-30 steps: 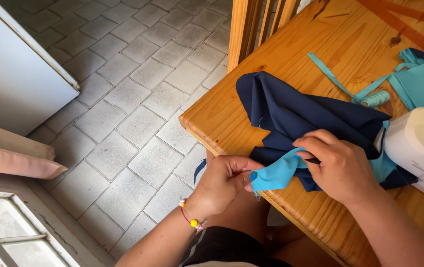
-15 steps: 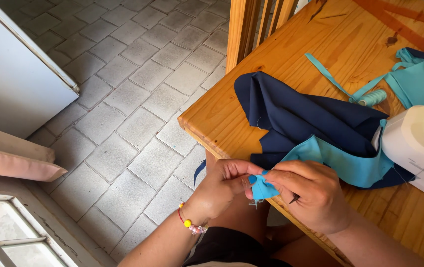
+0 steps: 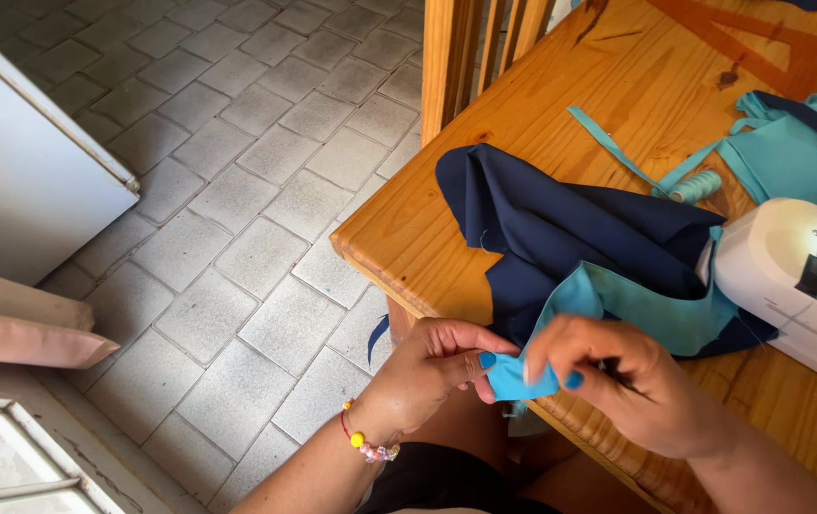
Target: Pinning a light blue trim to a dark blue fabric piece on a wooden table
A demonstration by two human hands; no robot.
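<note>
My left hand point(image 3: 432, 366) and my right hand point(image 3: 623, 385) both pinch the free end of a turquoise fabric strip point(image 3: 618, 309) at the near edge of the wooden table point(image 3: 542, 67). The strip runs back across a crumpled navy blue fabric point(image 3: 561, 224) towards a white sewing machine point(image 3: 794, 276) on the right. A dark thin object shows between the fingers of my right hand; what it is stays unclear. A beaded bracelet sits on my left wrist.
A turquoise thread spool point(image 3: 696, 186), a loose turquoise ribbon point(image 3: 608, 143) and more turquoise cloth point(image 3: 794, 148) lie further back on the table. A wooden chair back point(image 3: 475, 48) stands at the table's far side. Grey tiled floor point(image 3: 218, 190) and a white appliance point(image 3: 18, 171) lie left.
The strip's end has been pulled out from the navy fabric towards the table edge. My right hand has come down off the fabric to meet my left hand at the strip's tip.
</note>
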